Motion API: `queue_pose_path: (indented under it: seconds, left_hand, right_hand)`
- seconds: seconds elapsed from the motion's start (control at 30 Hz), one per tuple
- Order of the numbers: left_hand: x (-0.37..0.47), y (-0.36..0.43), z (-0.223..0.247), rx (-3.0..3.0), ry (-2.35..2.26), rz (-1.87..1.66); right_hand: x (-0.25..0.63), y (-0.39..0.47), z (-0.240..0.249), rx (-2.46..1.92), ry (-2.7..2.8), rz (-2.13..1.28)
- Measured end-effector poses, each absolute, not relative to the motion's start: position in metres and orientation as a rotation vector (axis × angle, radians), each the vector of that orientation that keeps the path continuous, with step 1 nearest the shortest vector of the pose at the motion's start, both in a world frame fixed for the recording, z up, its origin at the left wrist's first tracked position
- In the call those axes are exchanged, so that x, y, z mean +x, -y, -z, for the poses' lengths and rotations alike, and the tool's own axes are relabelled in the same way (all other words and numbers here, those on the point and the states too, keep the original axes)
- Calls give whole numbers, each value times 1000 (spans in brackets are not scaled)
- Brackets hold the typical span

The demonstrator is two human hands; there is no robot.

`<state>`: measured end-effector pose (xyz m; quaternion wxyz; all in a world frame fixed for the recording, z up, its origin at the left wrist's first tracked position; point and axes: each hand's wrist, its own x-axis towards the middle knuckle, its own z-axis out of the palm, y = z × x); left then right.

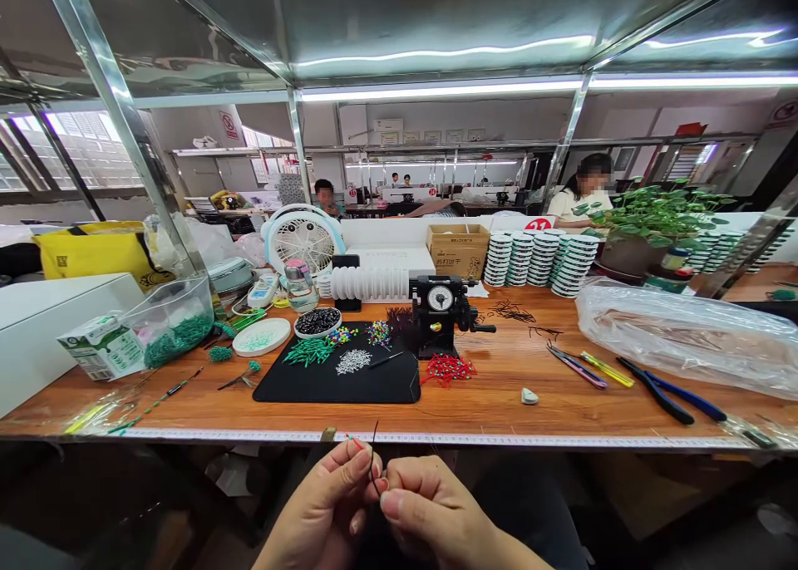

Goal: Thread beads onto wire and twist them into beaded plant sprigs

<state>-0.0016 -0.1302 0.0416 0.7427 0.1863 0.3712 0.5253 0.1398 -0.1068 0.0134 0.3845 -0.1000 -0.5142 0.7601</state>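
Both hands meet in front of the table's near edge, below the ruler strip. My left hand [333, 495] is closed in a pinch, with a short red cord [357, 442] and a tiny green bead showing at its fingertips. Close beside it, my right hand [436, 503] pinches a thin black cord [375, 445] between thumb and curled forefinger. The black cord's free end stands upright between the hands. Where the two cords meet, if they do, is hidden by the fingers. Beyond the hands, a heap of red knotted cords [447, 370] lies near the black mat [337, 390].
On the mat are green pieces [310, 351], silvery beads [353, 361] and coloured beads. A hand-cranked winder [436, 312] with white spools [371, 284] stands behind. Pliers [670, 391], tweezers [577, 366] and a plastic bag [686, 333] lie right. A fan [304, 242] stands at the back.
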Motion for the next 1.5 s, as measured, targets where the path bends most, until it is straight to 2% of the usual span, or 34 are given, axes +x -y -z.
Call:
queue_pose_path:
  seconds: [0.27, 0.47, 0.53, 0.63, 0.67, 0.73, 0.87, 0.93, 1.13, 1.33, 1.5]
  left_hand:
    - [-2, 131, -42, 438, -754, -1124]
    - [-26, 121, -49, 723, -1002, -1378]
    - [-33, 122, -49, 788, -1053, -1392]
    - [-32, 124, -48, 910, -1124, -1351]
    - [-29, 125, -47, 976, -1143, -1330]
    - [-20, 126, -46, 1094, -1145, -1276]
    - [-5, 126, -43, 1105, -1074, -1198]
    - [-2, 126, -41, 1010, -1000, -1217]
    - [0, 126, -39, 810, -908, -1280]
    - [-2, 123, -41, 841, -1009, -1338]
    - [-14, 114, -45, 806, -875, -1111]
  right_hand:
    - [144, 109, -13, -327, 1471, -1823]
    - [174, 96, -11, -755, 1430, -1973]
    - [192, 92, -19, -977, 1536, -1792]
    - [207, 92, -37, -1180, 1703, -1184]
    - [206, 94, -42, -1161, 1702, -1075]
    - [196, 100, -48, -1025, 1665, -1190]
    - [160, 108, -42, -747, 1410, -1833]
    - [146, 108, -34, -638, 1211, -1940]
    - [136, 111, -25, -363, 1237, -1785]
    - [151, 109, -21, -630, 1571, -1516]
    - [164, 107, -20, -853, 1602, -1336]
